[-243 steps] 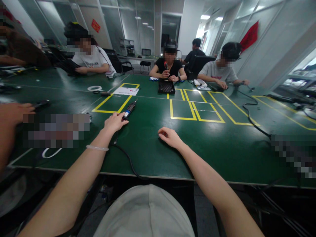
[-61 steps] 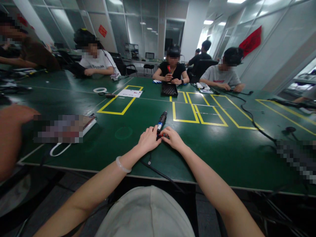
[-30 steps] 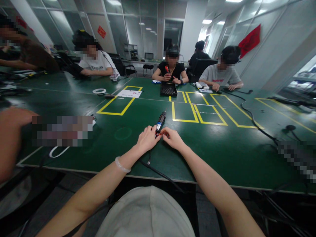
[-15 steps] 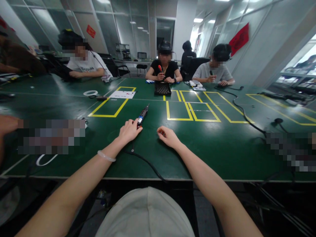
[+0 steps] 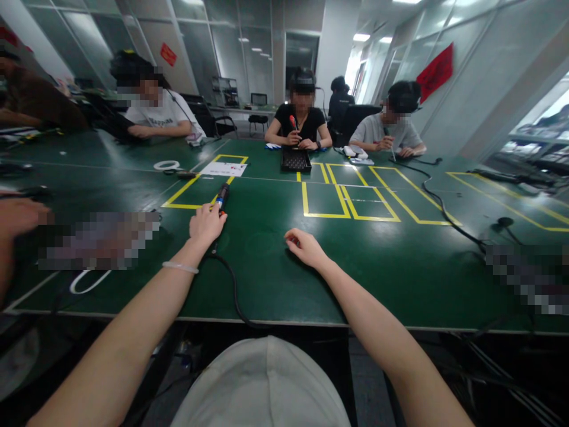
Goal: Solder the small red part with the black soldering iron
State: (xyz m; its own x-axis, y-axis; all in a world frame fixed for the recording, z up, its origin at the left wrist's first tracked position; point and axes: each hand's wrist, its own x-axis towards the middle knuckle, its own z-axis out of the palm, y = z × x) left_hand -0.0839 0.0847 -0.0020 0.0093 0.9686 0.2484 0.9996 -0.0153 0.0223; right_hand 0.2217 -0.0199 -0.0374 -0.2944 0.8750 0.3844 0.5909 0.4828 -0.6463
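Note:
My left hand (image 5: 205, 226) is wrapped round the rear of a black corded electric screwdriver (image 5: 221, 196) that lies on the green table (image 5: 275, 261), tip pointing away from me. Its black cable (image 5: 231, 290) runs back over the near table edge. My right hand (image 5: 304, 247) rests on the table to the right, fingers curled into a pinch on a small red thing I cannot make out. The two hands are well apart.
Yellow tape rectangles (image 5: 347, 198) mark the table ahead. A black tray (image 5: 296, 160) sits in front of a person in black at the far side. A white sheet (image 5: 223, 169) and a tape roll (image 5: 166, 165) lie far left. Another black cable (image 5: 440, 207) snakes on the right. Other people sit around.
My left hand has slid the screwdriver leftward and away from my right hand, which stays put with its fingers curled. One second ago both hands met at the tool's rear.

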